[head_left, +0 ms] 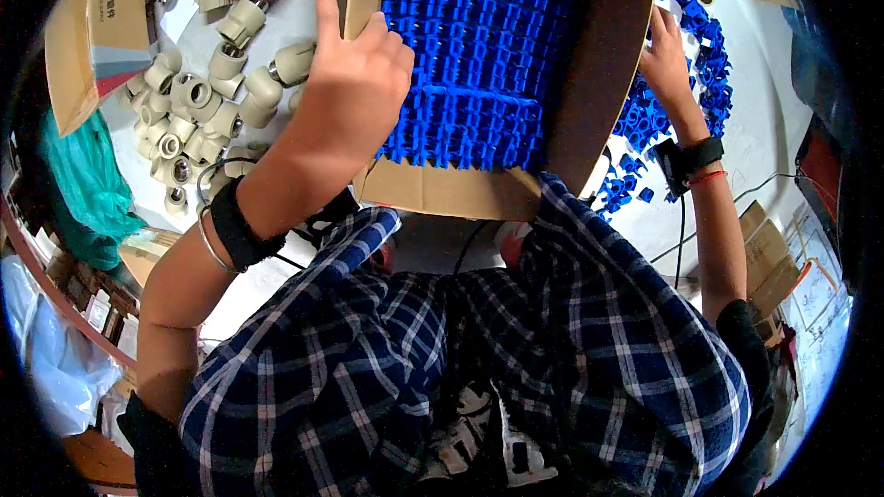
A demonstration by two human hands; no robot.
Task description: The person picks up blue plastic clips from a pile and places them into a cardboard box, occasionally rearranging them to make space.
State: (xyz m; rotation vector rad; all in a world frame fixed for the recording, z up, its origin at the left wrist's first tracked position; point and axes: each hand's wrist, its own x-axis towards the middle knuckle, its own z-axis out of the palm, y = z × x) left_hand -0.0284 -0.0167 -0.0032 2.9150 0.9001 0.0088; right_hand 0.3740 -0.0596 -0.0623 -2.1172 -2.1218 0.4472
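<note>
Left hand point(362, 83) laid against the left wall of the open cardboard box point(597, 83), one finger held out straight, the others bent at the rim; whether the wall is gripped cannot be told. Right hand point(667, 55) placed at the box's right wall, fingers partly hidden; its grip cannot be told either. Between the hands, the box is filled with rows of blue plastic pieces point(470, 46). A black band is worn on each wrist. To the left, beige pipe fittings point(198, 97) are heaped on the pale surface point(757, 120); to the right, loose blue pieces point(715, 83) are scattered, with more beige fittings seen beyond. Farther left, a printed carton point(110, 0) is seen, with a green bag point(87, 189) below it. Nearest the camera, the lap is covered by dark blue checked cloth point(341, 377).
</note>
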